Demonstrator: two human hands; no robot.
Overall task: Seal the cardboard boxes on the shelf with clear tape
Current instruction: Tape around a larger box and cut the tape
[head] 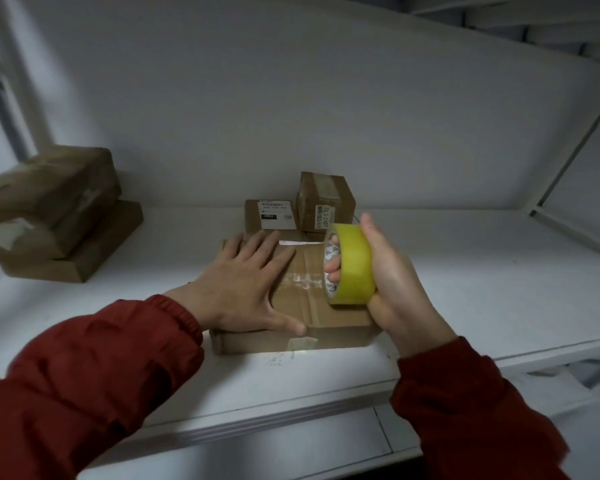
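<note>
Tape roll one, right hand; box one, under left hand.

The left hand lies flat, fingers spread, palm down. The right hand is curled round a yellow tape roll, fingers through its hole.

The left sleeve and right sleeve are dark red, softly padded. Elastic-gathered cuffs meet the bare left hand and right hand.
</note>
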